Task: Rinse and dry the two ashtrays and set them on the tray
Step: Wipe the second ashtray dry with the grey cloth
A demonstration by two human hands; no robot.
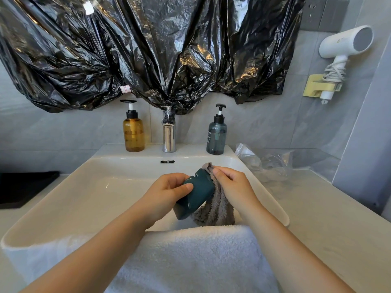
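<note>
Towel [190,256], white, lies over near rim of sink [63,187], w/ both forearms crossing above it. Just past it, over the basin, left hand [167,191] has its grip curled round a dark teal ashtray [196,195], tilted on its side. Right hand [232,185] pinches a grey cloth [215,210] against the ashtray's top edge, rest of cloth hanging below. Looks like the drying step, but can't tell if this is 1st or 2nd ashtray, as the other one isn't in view. No stream visible under faucet [169,134], so rinse prob done for this one; left to do: finish wiping, set it on tray. Dark flat thing [23,187] on counter at far left may be the tray, but it's cut off & too dark to say. Ashtray's inside is hidden by cloth & fingers.
</note>
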